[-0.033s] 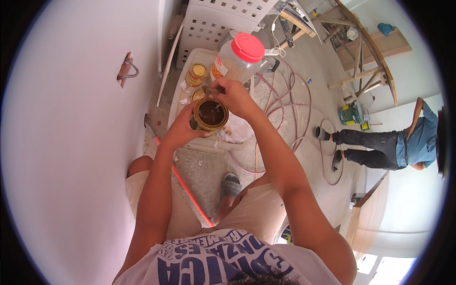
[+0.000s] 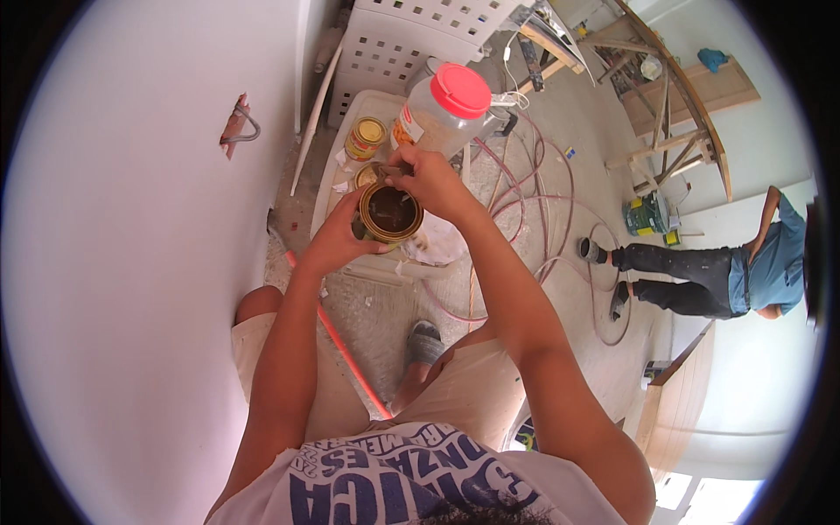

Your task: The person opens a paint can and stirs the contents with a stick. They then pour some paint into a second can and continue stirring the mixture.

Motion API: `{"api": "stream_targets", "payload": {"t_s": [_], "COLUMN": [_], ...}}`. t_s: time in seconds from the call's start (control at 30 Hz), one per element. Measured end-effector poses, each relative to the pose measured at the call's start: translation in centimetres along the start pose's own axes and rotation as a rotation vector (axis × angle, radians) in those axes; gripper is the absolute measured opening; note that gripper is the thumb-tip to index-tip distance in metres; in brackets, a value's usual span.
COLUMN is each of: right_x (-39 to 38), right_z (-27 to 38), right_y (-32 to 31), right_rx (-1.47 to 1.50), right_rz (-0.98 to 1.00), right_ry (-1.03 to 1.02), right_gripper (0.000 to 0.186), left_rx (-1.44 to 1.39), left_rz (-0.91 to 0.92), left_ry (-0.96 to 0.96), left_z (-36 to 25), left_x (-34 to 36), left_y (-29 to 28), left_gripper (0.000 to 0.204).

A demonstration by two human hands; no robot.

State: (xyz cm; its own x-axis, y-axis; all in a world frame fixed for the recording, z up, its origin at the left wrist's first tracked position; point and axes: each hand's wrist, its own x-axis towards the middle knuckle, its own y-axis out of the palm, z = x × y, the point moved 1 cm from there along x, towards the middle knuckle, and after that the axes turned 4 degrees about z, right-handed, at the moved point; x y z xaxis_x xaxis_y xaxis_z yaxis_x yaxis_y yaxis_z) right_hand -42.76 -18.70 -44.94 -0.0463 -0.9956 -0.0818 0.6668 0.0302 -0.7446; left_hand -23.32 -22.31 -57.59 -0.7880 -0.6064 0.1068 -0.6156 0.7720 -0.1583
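An open round can (image 2: 391, 212) with a gold rim and dark brown contents is tilted toward me. My left hand (image 2: 336, 238) wraps its left side, thumb along the near edge. At the far rim, my right hand (image 2: 426, 179) pinches a small flat brownish-grey piece (image 2: 385, 171); its exact kind is hard to make out. Just beyond stands a clear plastic jar (image 2: 433, 122) with a red lid. A closed small can (image 2: 365, 138) with a yellow top is left of the jar. Another can (image 2: 366, 176) is partly hidden behind the held one.
These stand on a whitish plastic surface (image 2: 331, 188), with a pale cloth (image 2: 435, 241) near its front. A white wall (image 2: 149, 262) rises on my left. Hoses (image 2: 569, 197) loop across the floor. Another person (image 2: 700, 271) stands at the right, near buckets (image 2: 646, 215) and a wooden trestle (image 2: 665, 140).
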Motion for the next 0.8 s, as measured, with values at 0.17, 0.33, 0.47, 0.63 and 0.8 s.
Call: {"api": "stream_targets", "payload": {"t_s": [0.17,0.33,0.47,0.63,0.8], "right_x": [1.2,1.4,1.8,1.8,0.9], "right_z": [0.0,-0.1,-0.3,0.1,1.7], "right_y": [1.3,1.3,1.5,2.0,2.3], "right_rx": [-0.009,-0.137,-0.256,-0.403,-0.400], "right_rz": [0.073,0.118,0.101,0.097,0.171], "right_ry": [-0.178,-0.193,-0.270,-0.313,-0.288], "right_gripper": [0.024,0.020,0.018,0.020,0.019], "left_rx": [0.041,-0.005,0.030,0.027,0.004], "left_rz": [-0.017,-0.007,-0.018,-0.012,0.007], "left_ry": [0.003,0.040,0.028,0.008,-0.022], "left_z": [0.4,0.5,0.1,-0.5,-0.9], "left_x": [-0.3,-0.2,-0.3,-0.4,-0.5], "left_y": [0.0,0.1,0.0,0.0,-0.2], "left_gripper": [0.112,0.112,0.111,0.107,0.102]}}
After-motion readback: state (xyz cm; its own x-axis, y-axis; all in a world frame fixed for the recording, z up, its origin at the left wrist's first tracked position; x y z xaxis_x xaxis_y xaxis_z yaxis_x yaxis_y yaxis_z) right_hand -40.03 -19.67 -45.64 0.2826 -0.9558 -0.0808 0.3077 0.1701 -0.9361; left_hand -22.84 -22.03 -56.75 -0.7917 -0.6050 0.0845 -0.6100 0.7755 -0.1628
